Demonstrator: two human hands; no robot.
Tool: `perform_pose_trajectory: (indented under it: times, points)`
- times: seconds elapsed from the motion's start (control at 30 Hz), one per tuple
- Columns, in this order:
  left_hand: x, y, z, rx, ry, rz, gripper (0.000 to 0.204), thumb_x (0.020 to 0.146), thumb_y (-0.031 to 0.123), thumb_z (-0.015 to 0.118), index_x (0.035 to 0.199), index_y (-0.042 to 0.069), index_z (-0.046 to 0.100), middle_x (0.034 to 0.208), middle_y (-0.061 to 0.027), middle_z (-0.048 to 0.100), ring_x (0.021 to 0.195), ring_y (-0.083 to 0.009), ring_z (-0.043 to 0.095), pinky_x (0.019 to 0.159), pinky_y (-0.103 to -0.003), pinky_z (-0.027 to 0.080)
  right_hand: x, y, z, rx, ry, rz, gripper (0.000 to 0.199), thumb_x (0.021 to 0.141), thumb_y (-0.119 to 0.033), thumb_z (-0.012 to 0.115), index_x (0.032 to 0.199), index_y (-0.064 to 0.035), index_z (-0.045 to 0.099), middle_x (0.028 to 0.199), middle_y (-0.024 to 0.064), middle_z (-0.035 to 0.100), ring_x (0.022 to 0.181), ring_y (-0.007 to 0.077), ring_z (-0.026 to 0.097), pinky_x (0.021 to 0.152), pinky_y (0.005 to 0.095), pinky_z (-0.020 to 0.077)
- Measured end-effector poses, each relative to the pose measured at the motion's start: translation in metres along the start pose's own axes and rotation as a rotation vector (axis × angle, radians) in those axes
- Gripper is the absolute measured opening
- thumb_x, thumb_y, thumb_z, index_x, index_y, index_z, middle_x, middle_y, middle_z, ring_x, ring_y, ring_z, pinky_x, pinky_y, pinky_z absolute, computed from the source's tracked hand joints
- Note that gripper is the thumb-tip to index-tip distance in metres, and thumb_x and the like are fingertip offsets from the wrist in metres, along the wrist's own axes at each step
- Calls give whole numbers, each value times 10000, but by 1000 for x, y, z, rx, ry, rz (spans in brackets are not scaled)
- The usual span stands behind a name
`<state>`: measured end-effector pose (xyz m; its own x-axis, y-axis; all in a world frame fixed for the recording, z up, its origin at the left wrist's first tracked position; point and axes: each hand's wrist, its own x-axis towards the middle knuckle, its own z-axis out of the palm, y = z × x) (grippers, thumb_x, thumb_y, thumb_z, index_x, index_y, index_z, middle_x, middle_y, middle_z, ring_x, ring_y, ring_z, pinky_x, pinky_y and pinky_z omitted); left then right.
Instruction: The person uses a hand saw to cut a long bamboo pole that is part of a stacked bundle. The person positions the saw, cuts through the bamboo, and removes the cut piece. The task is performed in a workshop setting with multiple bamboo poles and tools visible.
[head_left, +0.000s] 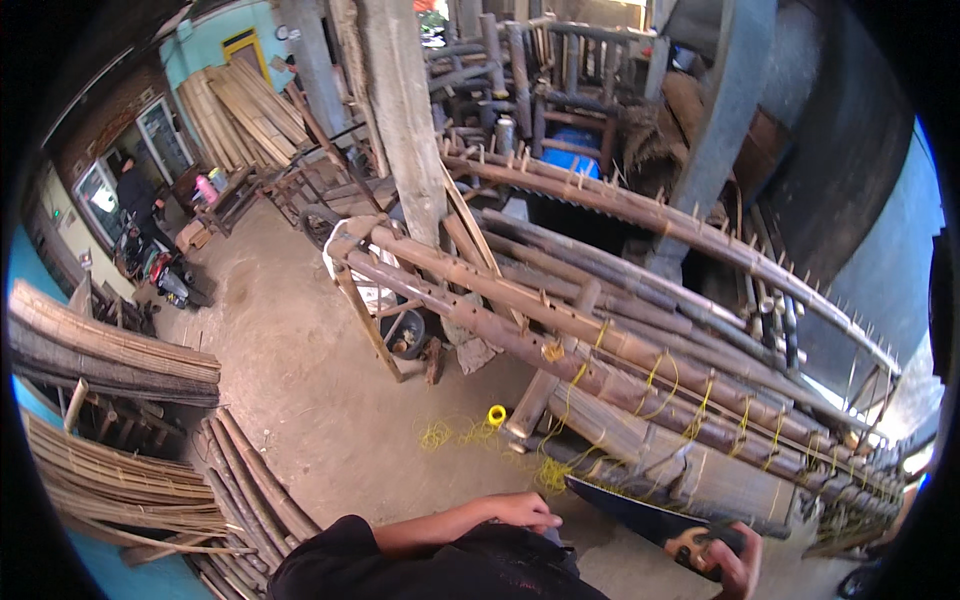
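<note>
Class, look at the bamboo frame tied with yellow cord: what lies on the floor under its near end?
Under the bamboo frame lie loose yellow cord and a yellow spool on the concrete floor. Farther right, the poles and the saw cover the floor.

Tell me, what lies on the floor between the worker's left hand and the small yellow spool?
In the head view, bare concrete floor fills most of the stretch between the left hand and the yellow spool, with loose yellow string tangled just beside it.
</note>
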<state>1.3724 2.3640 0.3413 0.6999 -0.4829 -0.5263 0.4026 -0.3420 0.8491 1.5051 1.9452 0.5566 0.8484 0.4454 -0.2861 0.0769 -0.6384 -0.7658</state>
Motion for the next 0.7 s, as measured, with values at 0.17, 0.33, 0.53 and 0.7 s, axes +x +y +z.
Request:
perform_pose_trajectory:
  times: [0.17,0.33,0.53,0.7]
  points:
    - [-3,83,-29,-61,-126,368,576,1062,423,687,1449,7,593,1173,-62,707,1063,-112,640,961,-305,515,9,-1,-36,570,179,-241,480,903,-362,755,1176,15,636,1058,142,572,878,235,634,784,450,539]
    - [-19,110,-44,-387,-81,569,733,1052,347,723,1612,20,382,1405,-98,607,1157,-139,623,1039,-320,504,65,21,19,1319,-37,-446,547,956,-430,715,1280,-3,603,1300,161,515,1036,258,632,882,495,547]
    - [-59,97,-55,-805,313,583,417,1093,337,653,1357,14,634,1237,-60,730,1070,-132,696,902,-332,611,119,5,155,1626,-375,-214,522,1071,-459,561,1366,-29,574,1452,192,506,1166,324,633,943,522,564]
    - [-96,20,-90,-954,582,388,388,1108,378,603,1194,20,726,1033,-59,773,858,-136,741,717,-301,649,115,-70,299,1183,322,110,397,1084,-259,618,1381,-27,493,1049,87,665,833,197,644,754,309,554]
